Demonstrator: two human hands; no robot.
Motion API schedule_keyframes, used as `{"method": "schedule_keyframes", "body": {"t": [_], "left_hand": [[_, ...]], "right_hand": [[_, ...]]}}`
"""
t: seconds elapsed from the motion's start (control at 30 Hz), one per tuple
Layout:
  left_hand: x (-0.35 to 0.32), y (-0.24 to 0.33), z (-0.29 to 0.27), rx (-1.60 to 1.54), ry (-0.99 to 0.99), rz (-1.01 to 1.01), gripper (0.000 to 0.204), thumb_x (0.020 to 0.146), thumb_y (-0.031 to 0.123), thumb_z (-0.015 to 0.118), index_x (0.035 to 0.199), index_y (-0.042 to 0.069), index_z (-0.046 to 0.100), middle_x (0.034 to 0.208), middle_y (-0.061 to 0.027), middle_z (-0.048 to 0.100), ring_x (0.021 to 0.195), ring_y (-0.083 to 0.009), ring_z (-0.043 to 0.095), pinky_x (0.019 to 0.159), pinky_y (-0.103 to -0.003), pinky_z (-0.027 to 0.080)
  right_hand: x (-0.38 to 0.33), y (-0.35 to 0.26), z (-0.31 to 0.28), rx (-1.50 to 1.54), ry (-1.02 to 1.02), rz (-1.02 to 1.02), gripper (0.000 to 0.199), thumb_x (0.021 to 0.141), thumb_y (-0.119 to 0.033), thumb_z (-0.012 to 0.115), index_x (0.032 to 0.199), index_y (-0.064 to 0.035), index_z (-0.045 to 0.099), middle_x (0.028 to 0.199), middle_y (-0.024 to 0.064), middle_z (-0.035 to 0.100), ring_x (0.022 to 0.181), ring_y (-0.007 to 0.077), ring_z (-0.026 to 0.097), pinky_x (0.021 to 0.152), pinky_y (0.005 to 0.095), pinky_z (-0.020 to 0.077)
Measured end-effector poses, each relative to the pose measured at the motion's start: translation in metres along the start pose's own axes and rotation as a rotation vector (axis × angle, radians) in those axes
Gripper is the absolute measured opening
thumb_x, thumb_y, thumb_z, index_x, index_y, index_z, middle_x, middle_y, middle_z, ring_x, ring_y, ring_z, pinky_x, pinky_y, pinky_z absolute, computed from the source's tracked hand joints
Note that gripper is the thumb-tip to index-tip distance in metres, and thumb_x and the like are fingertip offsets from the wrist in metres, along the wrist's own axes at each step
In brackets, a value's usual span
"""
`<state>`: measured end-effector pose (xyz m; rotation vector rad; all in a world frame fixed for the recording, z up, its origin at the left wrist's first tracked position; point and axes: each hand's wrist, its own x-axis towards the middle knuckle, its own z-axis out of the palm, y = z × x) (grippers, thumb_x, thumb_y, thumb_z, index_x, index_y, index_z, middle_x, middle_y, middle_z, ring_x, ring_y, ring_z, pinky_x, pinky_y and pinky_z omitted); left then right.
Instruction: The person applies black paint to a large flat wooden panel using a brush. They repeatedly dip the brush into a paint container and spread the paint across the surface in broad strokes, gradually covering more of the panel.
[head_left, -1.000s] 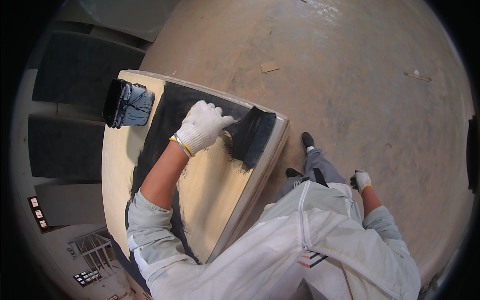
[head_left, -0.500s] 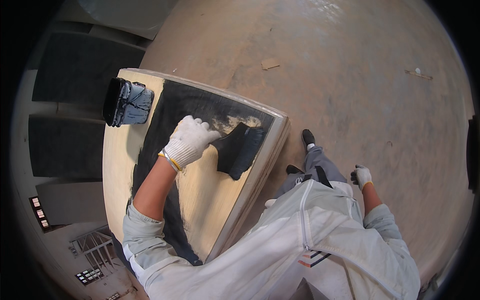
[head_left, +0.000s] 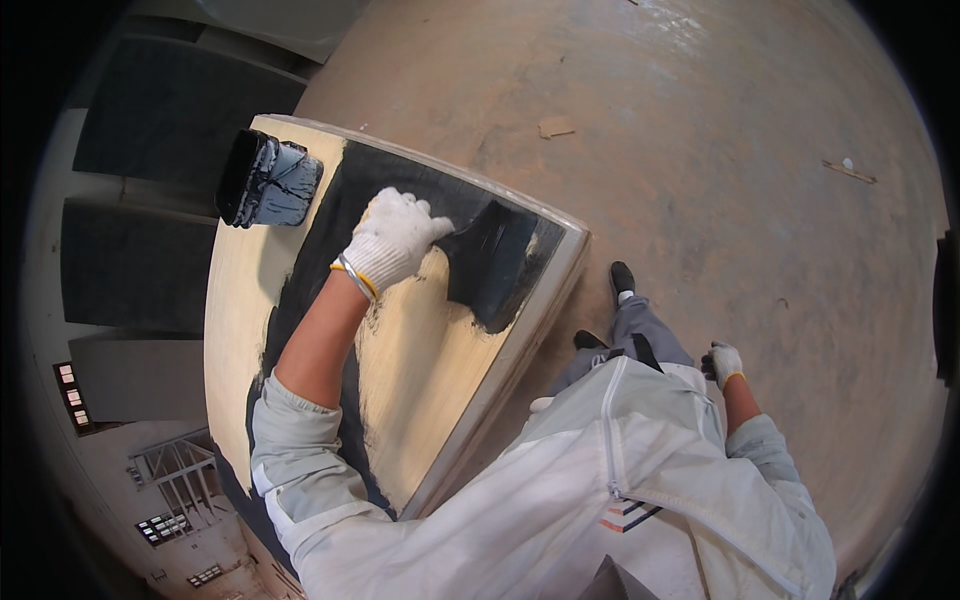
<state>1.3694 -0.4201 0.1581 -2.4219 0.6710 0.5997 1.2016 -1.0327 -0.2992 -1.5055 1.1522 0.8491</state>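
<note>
My left hand (head_left: 395,235), in a white knitted glove, is closed on the handle of a wide paint brush (head_left: 490,265). The brush is covered in black paint and lies against the upper right part of a pale wooden panel (head_left: 405,420). Black paint coats a band along the panel's far side and down its middle, while bare wood shows on both sides of that band. At the panel's far left stands a paint-smeared bucket (head_left: 285,185). My right hand (head_left: 724,362), gloved with dark-stained fingers, hangs by my side, loosely bent with nothing visible in it.
The panel tops a stack whose layered edge (head_left: 560,265) runs beside my legs. Dark boards (head_left: 130,265) stand at the left. On the concrete floor lie a cardboard scrap (head_left: 556,127) and a thin stick (head_left: 850,172). A metal frame (head_left: 180,480) is at the lower left.
My left hand has moved the brush a little up and away across the panel. Black paint now covers much of the bare patch near the upper right. The view has shifted slightly.
</note>
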Motion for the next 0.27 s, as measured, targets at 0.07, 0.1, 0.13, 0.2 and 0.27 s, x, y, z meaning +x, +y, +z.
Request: {"method": "schedule_keyframes", "body": {"t": [0.07, 0.1, 0.13, 0.2, 0.27], "left_hand": [[0.011, -0.003, -0.001, -0.004, -0.011, -0.016, 0.032, 0.098, 0.028, 0.072, 0.13, 0.027, 0.076, 0.105, -0.004, 0.073, 0.11, -0.0225, 0.068, 0.092, -0.039, 0.049], [0.009, -0.001, -0.001, 0.019, -0.038, 0.005, 0.033, 0.098, 0.028, 0.072, 0.13, 0.027, 0.076, 0.105, -0.0041, 0.073, 0.11, -0.0224, 0.068, 0.092, -0.039, 0.049], [0.004, 0.002, -0.004, 0.044, -0.064, 0.031, 0.033, 0.098, 0.028, 0.072, 0.131, 0.027, 0.076, 0.105, -0.0041, 0.073, 0.11, -0.0223, 0.068, 0.092, -0.039, 0.049], [0.001, 0.001, 0.001, 0.029, -0.077, 0.085, 0.033, 0.094, 0.021, 0.071, 0.126, 0.027, 0.078, 0.105, -0.0064, 0.077, 0.106, -0.0259, 0.074, 0.093, -0.043, 0.051], [0.0, -0.01, 0.004, -0.056, -0.018, 0.073, 0.032, 0.093, 0.021, 0.072, 0.124, 0.025, 0.079, 0.106, -0.0073, 0.078, 0.106, -0.0267, 0.074, 0.092, -0.047, 0.051]], "right_hand": [[-0.006, -0.007, 0.003, -0.032, 0.012, -0.039, 0.049, 0.106, -0.017, 0.053, 0.155, -0.0179, 0.057, 0.083, 0.0091, 0.071, 0.059, 0.0239, 0.066, 0.049, 0.0397, 0.05], [-0.009, -0.011, 0.004, -0.031, 0.008, -0.045, 0.051, 0.106, -0.016, 0.053, 0.156, -0.0179, 0.056, 0.084, 0.0092, 0.071, 0.059, 0.0239, 0.067, 0.049, 0.0395, 0.0501], [-0.008, -0.012, 0.003, -0.025, 0.006, -0.049, 0.053, 0.105, -0.016, 0.053, 0.158, -0.018, 0.054, 0.085, 0.0093, 0.072, 0.059, 0.0239, 0.067, 0.049, 0.0393, 0.0503], [-0.008, -0.01, 0.001, 0.004, 0.013, -0.054, 0.056, 0.105, -0.015, 0.054, 0.161, -0.0183, 0.052, 0.086, 0.0096, 0.072, 0.059, 0.0241, 0.067, 0.049, 0.0392, 0.0505], [-0.011, -0.009, 0.004, 0.037, 0.012, -0.055, 0.059, 0.106, -0.016, 0.055, 0.164, -0.0188, 0.049, 0.087, 0.0099, 0.072, 0.058, 0.0244, 0.067, 0.049, 0.0394, 0.0509]]}}
